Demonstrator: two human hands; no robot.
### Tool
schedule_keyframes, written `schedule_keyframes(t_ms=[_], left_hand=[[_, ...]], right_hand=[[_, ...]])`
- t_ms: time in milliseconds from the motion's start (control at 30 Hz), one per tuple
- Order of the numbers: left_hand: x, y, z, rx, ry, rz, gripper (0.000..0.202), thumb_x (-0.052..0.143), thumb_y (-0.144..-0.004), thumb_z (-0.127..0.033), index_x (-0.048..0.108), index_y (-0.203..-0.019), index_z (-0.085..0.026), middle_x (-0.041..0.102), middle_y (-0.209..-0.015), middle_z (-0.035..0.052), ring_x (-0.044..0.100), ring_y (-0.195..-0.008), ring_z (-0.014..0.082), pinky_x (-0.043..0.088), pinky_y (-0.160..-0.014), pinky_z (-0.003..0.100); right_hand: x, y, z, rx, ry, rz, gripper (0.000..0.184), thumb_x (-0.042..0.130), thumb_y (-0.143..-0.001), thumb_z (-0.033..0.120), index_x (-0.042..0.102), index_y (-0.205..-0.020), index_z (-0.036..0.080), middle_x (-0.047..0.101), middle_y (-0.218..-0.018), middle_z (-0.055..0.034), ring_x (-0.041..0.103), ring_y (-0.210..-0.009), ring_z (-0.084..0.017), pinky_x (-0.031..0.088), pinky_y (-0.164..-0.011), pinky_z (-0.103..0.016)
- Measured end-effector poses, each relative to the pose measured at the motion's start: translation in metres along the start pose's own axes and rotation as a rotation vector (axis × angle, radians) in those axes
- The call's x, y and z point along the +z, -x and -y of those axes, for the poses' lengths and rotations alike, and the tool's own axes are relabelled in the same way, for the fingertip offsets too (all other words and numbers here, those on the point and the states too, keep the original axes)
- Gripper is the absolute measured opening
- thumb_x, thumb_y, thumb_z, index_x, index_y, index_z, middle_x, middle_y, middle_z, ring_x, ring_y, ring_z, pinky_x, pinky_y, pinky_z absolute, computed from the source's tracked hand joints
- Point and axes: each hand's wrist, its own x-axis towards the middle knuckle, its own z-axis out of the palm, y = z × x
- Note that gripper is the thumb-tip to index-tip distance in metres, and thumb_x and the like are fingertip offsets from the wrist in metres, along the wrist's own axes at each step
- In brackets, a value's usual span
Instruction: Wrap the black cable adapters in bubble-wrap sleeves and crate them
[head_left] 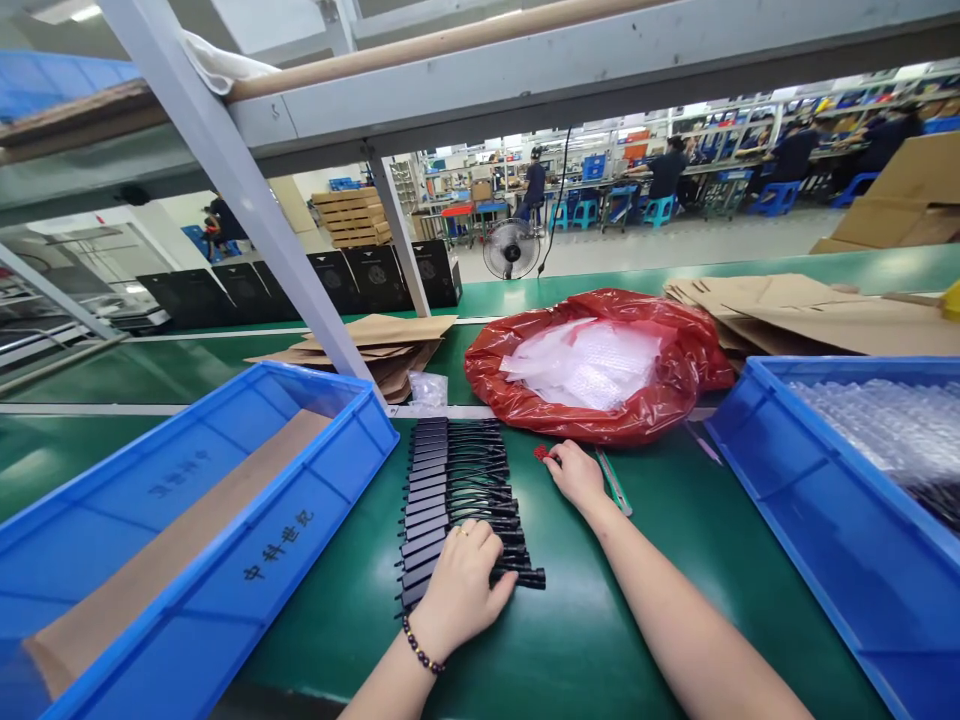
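Note:
A row of several flat black parts with thin black cables [454, 480] lies on the green mat. My left hand [459, 588] rests on the near end of this row, fingers curled over the parts, a ring and a bead bracelet showing. My right hand [576, 472] lies further back on the mat, its fingertips pinched on a small red piece [541, 452]. A green pen-like tool [615, 484] lies just right of that hand.
A red plastic bag [675, 385] of clear bubble pouches sits behind my right hand. Blue bins stand left [225, 520] and right [817, 520], the left holding cardboard. Flat cardboard stacks [382, 345] and a slanted grey frame post [247, 200] lie beyond. People work at far benches.

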Motion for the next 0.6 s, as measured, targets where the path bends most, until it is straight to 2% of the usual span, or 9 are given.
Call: schedule_keyframes(t_ms=[67,200,367,500,600], left_hand=[[0.000,-0.001,0.002,0.001,-0.008,-0.025,0.008,0.054,-0.074,-0.028,0.052,-0.079,-0.022,0.052,-0.086,0.0052,0.045,-0.086,0.0233,0.037,-0.079,0.039],[-0.002,-0.001,0.006,0.034,-0.032,0.029,0.010,0.056,-0.069,-0.023,0.052,-0.079,-0.021,0.052,-0.090,0.0046,0.044,-0.088,0.0230,0.036,-0.079,0.039],[0.002,-0.001,0.009,0.073,-0.038,0.078,0.005,0.052,-0.075,-0.019,0.051,-0.079,-0.020,0.053,-0.091,0.0042,0.044,-0.088,0.0218,0.037,-0.081,0.038],[0.005,0.000,0.013,0.088,0.030,0.088,0.006,0.047,-0.078,-0.014,0.050,-0.079,-0.020,0.052,-0.089,0.0033,0.044,-0.086,0.0192,0.039,-0.078,0.034],[0.005,-0.001,0.014,0.086,0.070,0.086,0.009,0.047,-0.077,-0.011,0.049,-0.079,-0.020,0.051,-0.087,0.0025,0.044,-0.085,0.0184,0.039,-0.077,0.032]], right_hand=[[0.001,0.001,0.000,-0.011,-0.009,-0.008,0.015,0.049,-0.080,0.025,0.062,-0.076,0.020,0.059,-0.082,-0.0015,0.055,-0.067,-0.013,0.033,-0.058,-0.023],[0.000,0.002,0.002,-0.017,-0.047,-0.021,0.014,0.046,-0.077,0.022,0.059,-0.072,0.020,0.058,-0.080,-0.0018,0.052,-0.066,-0.013,0.032,-0.058,-0.023],[-0.005,0.003,0.005,0.074,-0.483,-0.059,0.009,0.048,-0.068,0.021,0.055,-0.064,0.020,0.055,-0.070,-0.0014,0.049,-0.063,-0.014,0.034,-0.063,-0.025],[-0.006,0.003,0.005,0.140,-0.653,-0.039,0.009,0.048,-0.065,0.026,0.055,-0.065,0.019,0.054,-0.061,0.0004,0.049,-0.059,-0.013,0.037,-0.063,-0.027],[-0.007,0.002,0.006,0.219,-0.814,0.002,0.011,0.049,-0.062,0.029,0.052,-0.065,0.019,0.053,-0.056,0.0012,0.050,-0.053,-0.012,0.040,-0.055,-0.025]])
